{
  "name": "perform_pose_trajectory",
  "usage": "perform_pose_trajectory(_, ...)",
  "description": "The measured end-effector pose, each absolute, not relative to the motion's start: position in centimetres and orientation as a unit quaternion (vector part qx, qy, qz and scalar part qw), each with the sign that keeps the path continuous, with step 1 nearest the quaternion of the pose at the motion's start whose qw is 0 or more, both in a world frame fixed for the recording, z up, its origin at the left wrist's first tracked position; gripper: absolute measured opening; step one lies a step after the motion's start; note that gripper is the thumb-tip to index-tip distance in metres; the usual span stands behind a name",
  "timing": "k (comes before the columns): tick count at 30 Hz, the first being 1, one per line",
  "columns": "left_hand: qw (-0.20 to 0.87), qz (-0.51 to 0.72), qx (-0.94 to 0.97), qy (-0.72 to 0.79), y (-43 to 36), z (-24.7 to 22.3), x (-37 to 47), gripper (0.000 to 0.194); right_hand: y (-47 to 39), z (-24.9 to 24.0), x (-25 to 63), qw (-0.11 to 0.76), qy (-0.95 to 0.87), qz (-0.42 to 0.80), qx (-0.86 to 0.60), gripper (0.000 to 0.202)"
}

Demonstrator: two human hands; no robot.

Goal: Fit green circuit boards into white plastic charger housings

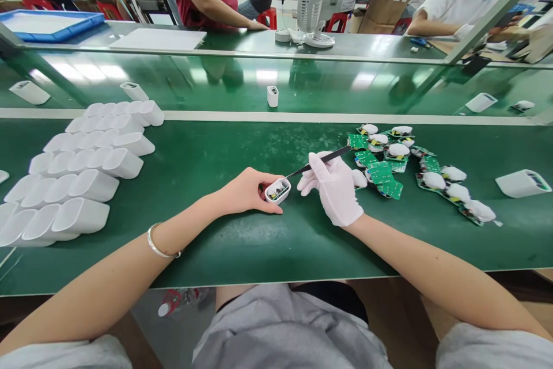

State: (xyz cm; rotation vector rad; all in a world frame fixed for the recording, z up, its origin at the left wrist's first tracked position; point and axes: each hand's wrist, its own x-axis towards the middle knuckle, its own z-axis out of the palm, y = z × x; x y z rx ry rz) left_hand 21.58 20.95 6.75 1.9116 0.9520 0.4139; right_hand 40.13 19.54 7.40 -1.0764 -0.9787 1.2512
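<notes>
Mid-frame, the bare left hand [246,190] pinches the white shell [277,190] while the gloved right hand [332,185] grips tweezers [319,162] poking inside; a slip could probably scratch the board in there.
</notes>
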Motion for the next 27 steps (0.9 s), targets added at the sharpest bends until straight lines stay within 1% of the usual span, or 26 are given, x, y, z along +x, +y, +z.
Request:
perform_pose_trajectory(9,0.468,0.161,0.777,0.389,21.0,6.6,21.5,0.048,19.9,6.4,39.4,0.560,-0.411,0.566,-0.443,0.041)
perform_pose_trajectory(16,0.464,0.165,0.782,0.382,21.0,6.8,21.5,0.041,20.8,7.1,39.8,0.458,-0.459,0.616,-0.447,0.043)
perform_pose_trajectory(18,0.461,0.165,0.785,0.380,21.0,6.8,21.6,0.041,20.8,7.4,40.1,0.468,-0.464,0.597,-0.458,0.042)
perform_pose_trajectory(23,0.454,0.165,0.786,0.386,21.1,6.7,21.5,0.047,20.6,7.7,40.5,0.536,-0.454,0.536,-0.468,0.038)
perform_pose_trajectory(27,0.456,0.159,0.785,0.389,21.1,6.7,21.5,0.047,20.8,7.4,40.4,0.540,-0.450,0.532,-0.472,0.037)
